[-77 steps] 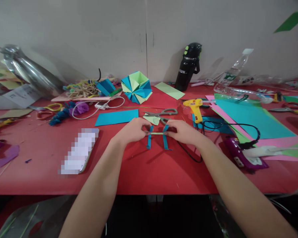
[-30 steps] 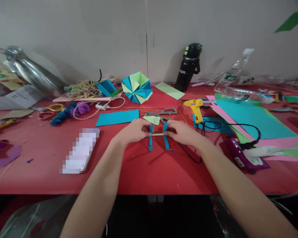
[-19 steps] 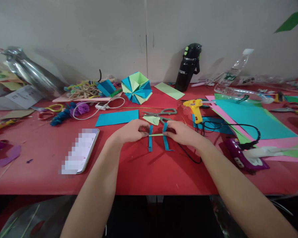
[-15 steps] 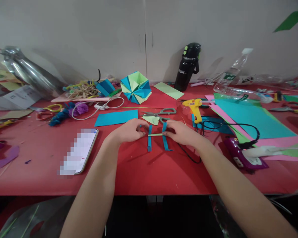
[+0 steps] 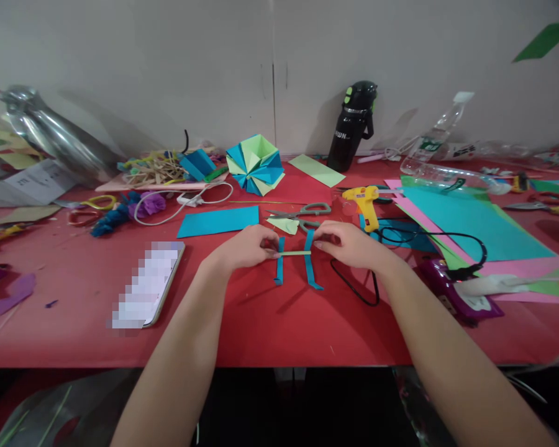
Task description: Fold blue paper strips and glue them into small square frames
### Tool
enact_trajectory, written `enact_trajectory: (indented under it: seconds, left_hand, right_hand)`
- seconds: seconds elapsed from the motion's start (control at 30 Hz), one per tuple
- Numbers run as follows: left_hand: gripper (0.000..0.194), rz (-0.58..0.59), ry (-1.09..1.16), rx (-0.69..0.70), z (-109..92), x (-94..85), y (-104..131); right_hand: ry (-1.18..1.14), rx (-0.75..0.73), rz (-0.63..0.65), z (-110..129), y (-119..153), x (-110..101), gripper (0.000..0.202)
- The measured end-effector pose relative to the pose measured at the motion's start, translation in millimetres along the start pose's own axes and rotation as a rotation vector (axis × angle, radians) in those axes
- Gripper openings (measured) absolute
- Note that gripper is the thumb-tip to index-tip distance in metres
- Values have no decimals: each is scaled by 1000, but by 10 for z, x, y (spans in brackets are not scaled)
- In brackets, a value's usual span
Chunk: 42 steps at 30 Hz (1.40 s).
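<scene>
Two narrow blue paper strips stand roughly upright above the red tabletop, joined by a thin pale green strip (image 5: 296,253) running level between them. My left hand (image 5: 254,246) pinches the left blue strip (image 5: 280,268) near its crossing with the green one. The right blue strip (image 5: 310,270) is between the fingertips of my right hand (image 5: 342,244), and its lower end bends outward to the right. Behind my hands lie grey scissors (image 5: 307,212) and a pale green paper scrap (image 5: 284,224).
A phone (image 5: 151,285) lies left of my left arm. The yellow glue gun (image 5: 364,205), its black cable and a purple power strip (image 5: 461,298) are at the right. A folded paper ball (image 5: 255,164) and black bottle (image 5: 351,127) stand behind.
My right hand has moved slightly right, and the right end of the green strip shows more. The lower ends of the blue strips have shifted a little. The black cable loop has moved.
</scene>
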<state>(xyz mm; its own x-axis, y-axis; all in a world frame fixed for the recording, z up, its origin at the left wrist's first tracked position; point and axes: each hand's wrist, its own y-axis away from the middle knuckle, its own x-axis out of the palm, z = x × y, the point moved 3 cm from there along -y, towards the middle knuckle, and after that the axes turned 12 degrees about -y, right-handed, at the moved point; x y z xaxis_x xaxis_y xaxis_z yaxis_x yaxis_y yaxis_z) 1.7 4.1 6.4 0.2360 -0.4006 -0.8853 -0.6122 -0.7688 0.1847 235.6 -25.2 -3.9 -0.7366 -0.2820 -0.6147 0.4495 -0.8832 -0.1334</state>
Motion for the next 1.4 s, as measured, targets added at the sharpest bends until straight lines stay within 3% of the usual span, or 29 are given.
enact_trajectory:
  seconds: [0.3, 0.63, 1.03, 1.4]
  left_hand:
    - [17, -16, -30, 3, 5, -6, -5]
    - [23, -24, 30, -26, 25, 38, 9]
    - [16, -48, -31, -4, 6, 17, 0]
    - [14, -49, -9, 1, 32, 22, -14]
  right_hand:
    - [30, 16, 76, -17, -6, 77, 10]
    - [74, -27, 70, 22, -15, 131, 5]
    - [48, -47, 137, 11, -3, 92, 14]
    - [27, -21, 125, -18, -9, 106, 14]
